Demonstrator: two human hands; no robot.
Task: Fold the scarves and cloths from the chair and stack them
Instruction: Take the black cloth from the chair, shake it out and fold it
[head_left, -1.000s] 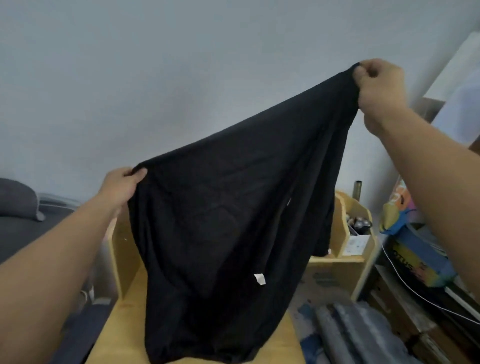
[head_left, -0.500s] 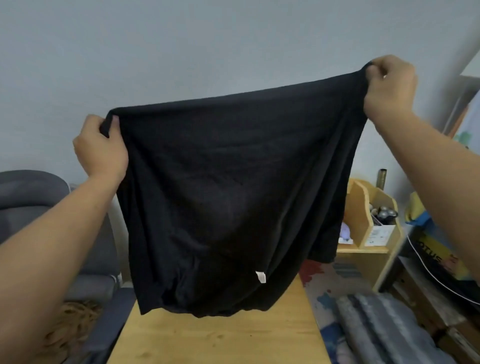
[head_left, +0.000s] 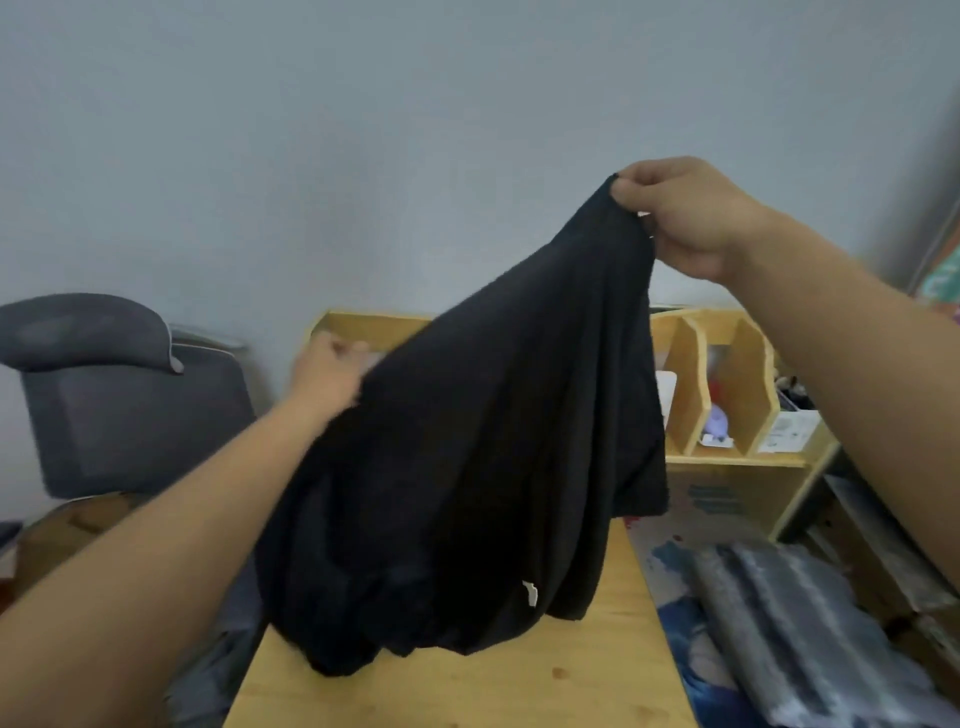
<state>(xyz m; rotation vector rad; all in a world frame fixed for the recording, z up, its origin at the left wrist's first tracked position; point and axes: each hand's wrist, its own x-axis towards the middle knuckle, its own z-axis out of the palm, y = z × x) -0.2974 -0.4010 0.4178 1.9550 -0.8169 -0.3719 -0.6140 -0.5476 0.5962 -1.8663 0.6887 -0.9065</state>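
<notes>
Head view, the only one given: black cloth (head_left: 467, 467) hanging in the centre of the frame, no longer stretched wide and level as half a second ago but gathered into a slanted drape; top corner pinched by the right hand (head_left: 685, 218) at upper right, fingers curled tight on the hem; opposite edge dropped to mid-left, where the left hand (head_left: 324, 376) sits blurred at the fabric's border, apparently touching or holding it, though cannot tell whether pinching or merely resting against it; lower bunch of the cloth, with its small white tag (head_left: 530, 592), now sagging onto the wooden bench (head_left: 467, 691) at the bottom centre, where before it hung just above; grey chair (head_left: 130, 405) at the left of the frame, wooden organiser (head_left: 727, 384) at the right, folded grey cloth (head_left: 810, 634) at lower right beside the bench. Judged from this: shake-out finished, lowering onto the bench begun; folding itself not yet started; next move likely laying the cloth flat, with a risk of bunched creases underneath unless spread first.
</notes>
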